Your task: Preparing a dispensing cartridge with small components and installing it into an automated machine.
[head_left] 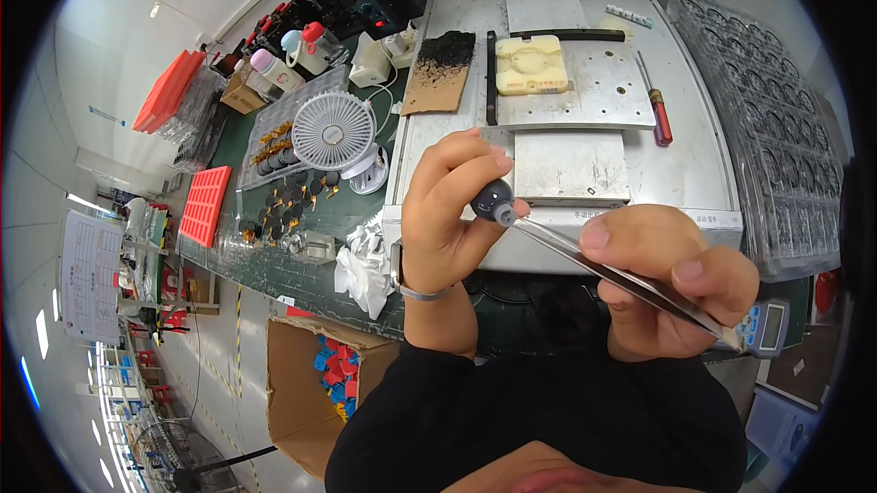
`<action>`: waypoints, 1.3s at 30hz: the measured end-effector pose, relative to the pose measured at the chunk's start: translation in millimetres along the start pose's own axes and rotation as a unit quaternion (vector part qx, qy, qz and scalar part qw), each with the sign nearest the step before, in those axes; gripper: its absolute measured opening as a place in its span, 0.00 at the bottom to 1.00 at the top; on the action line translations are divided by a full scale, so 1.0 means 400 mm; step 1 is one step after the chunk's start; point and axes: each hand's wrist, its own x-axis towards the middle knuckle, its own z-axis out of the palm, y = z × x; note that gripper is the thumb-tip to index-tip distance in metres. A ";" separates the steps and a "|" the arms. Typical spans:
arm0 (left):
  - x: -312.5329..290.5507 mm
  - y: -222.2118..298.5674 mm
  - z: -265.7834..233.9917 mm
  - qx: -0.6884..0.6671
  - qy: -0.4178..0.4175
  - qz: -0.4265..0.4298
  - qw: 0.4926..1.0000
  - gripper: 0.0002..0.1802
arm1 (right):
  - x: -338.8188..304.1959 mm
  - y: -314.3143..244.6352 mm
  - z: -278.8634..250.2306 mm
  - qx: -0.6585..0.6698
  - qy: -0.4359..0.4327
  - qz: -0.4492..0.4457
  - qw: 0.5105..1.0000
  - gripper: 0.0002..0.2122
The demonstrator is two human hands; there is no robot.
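Observation:
My left hand [437, 219] is raised over the front edge of the grey metal machine bed [571, 164]. Its thumb and fingers pinch a small dark, glossy, ball-shaped part [491, 195] with a short grey nub facing right. In my right hand [676, 265] is a pair of metal tweezers [585, 262], held between thumb and fingers. The slim tweezer tips reach left to the nub of the ball part; whether they touch it, I cannot tell. Behind my hands, a pale yellow fixture block [530, 63] sits on the metal plate.
A red-handled screwdriver [660, 114] and stained cardboard [438, 77] lie on the bed. Stacked clear trays [763, 118] stand right. Leftward are a white fan [332, 130], several black round parts [290, 205], crumpled tissue [363, 274] and a red tray [206, 206]. A cardboard box [292, 402] stands below.

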 end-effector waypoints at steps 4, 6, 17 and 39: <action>0.009 0.010 -0.010 0.026 -0.010 0.005 1.000 0.23 | 0.007 0.003 0.001 0.017 0.000 -0.016 1.000 0.27; 0.009 0.011 -0.012 0.026 -0.013 0.007 1.000 0.23 | 0.005 0.004 0.005 0.030 0.000 -0.020 0.999 0.27; 0.002 0.002 -0.023 0.136 0.012 0.038 0.990 0.21 | 0.032 -0.004 0.019 -0.153 -0.046 -0.024 0.987 0.18; 0.006 0.045 -0.033 0.095 -0.107 -0.069 0.987 0.21 | -0.002 -0.005 0.004 -0.099 0.041 0.066 0.992 0.14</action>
